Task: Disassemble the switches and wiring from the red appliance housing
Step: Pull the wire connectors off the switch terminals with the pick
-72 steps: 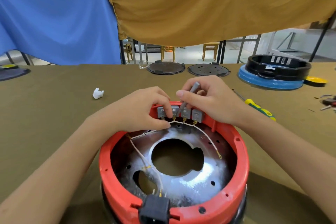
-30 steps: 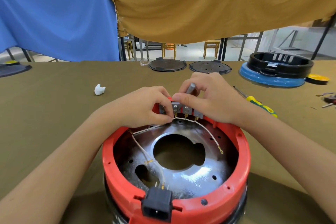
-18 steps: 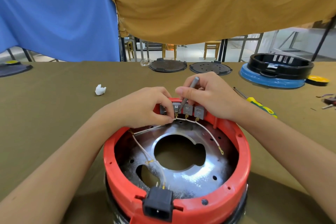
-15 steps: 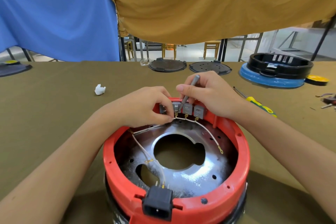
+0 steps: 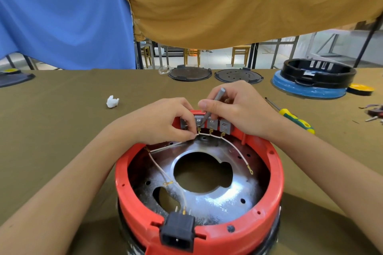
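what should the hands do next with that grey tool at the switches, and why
Probably lever the grey tool in the right hand against the switch it touches, while the left hand pinches the white wire; all connectors look attached.

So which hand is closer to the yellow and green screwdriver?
Right. The right hand is just beside the screwdriver; the left hand sits farther away, across the red housing.

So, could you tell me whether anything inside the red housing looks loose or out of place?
One white wire hangs loose: its ring terminal lies unattached on the metal plate at the right of the red housing.
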`<state>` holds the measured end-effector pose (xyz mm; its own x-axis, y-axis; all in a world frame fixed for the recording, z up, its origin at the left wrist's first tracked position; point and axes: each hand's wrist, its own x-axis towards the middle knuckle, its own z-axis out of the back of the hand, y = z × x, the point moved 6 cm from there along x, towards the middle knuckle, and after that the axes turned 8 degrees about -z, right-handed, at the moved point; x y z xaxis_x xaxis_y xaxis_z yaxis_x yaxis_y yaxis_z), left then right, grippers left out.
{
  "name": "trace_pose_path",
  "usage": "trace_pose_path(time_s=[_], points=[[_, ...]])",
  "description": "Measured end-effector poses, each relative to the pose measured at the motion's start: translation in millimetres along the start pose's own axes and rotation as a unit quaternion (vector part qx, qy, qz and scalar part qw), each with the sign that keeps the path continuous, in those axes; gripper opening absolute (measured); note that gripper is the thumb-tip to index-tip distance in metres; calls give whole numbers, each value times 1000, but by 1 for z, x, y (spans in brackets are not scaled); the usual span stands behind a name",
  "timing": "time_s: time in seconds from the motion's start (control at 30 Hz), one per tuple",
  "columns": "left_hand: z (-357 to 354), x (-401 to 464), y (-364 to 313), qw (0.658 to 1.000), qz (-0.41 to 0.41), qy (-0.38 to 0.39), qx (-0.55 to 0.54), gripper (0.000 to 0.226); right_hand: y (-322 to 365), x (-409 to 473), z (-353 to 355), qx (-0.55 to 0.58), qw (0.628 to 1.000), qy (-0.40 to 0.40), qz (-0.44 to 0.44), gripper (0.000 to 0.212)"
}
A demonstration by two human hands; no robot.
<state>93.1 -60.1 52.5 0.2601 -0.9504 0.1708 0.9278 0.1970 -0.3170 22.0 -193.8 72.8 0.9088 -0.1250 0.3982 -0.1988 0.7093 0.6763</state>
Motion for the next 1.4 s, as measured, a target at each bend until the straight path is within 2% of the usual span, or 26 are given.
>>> trace_pose_path(time_s=[0.17, 0.63, 0.7, 0.8, 0.87, 0.93, 1.1, 1.27, 1.4], points=[[0, -1, -1, 1000, 2, 2, -12, 6, -13, 4, 0, 71, 995, 6, -67, 29], [0, -1, -1, 1000, 8, -1, -20, 6, -12, 5, -1, 72, 994, 16, -77, 32], [0, -1, -1, 1000, 11, 0, -23, 6, -11, 4, 0, 61, 996, 9, -59, 31], [0, -1, 0, 1000, 13, -2, -26, 5, 2, -2, 2, -2, 1000, 0, 22, 25], [0, -1, 0, 1000, 14, -4, -25, 4, 10, -5, 1, -72, 994, 21, 74, 18], [0, -1, 0, 1000, 14, -5, -26, 4, 11, -6, 1, -115, 988, 45, 88, 13], [1, -1, 1, 1000, 15, -4, -27, 5, 1, -2, 4, -24, 998, 48, 45, 20], [0, -1, 0, 1000, 14, 0, -26, 5, -9, 6, 0, 51, 998, 32, -36, 31], [0, -1, 0, 999, 14, 1, -30, 5, -7, 5, -2, 35, 999, 28, -31, 31]])
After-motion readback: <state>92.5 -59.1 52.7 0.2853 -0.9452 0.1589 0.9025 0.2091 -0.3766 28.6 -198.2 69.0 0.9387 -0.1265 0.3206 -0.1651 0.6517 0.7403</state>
